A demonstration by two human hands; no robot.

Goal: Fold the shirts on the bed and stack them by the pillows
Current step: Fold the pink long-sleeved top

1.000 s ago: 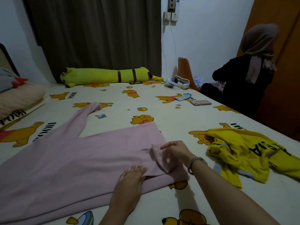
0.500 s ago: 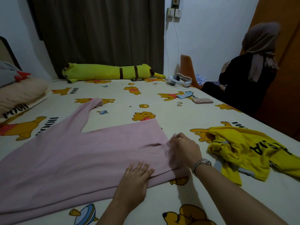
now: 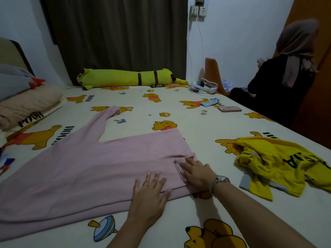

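A pink long-sleeved shirt [image 3: 86, 169] lies spread flat across the bed [image 3: 188, 126], one sleeve pointing up toward the far side. My left hand [image 3: 150, 194] presses flat on the shirt's near edge, fingers spread. My right hand [image 3: 197, 173], with a wristwatch, lies flat on the shirt's right end over a small folded ridge of cloth. A crumpled yellow shirt [image 3: 279, 163] with black letters lies to the right. Pillows [image 3: 23, 102] are stacked at the far left.
A long yellow plush toy [image 3: 129, 78] lies along the far edge by the curtain. A pink phone [image 3: 229, 109], a small blue packet [image 3: 209, 102] and a white headset [image 3: 204, 86] sit at the far right. A person [image 3: 279, 81] sits beside the bed's right edge.
My right hand let go of the bunched pink cloth it was pinching and now lies flat on it. The left hand stayed pressed on the shirt's near edge.
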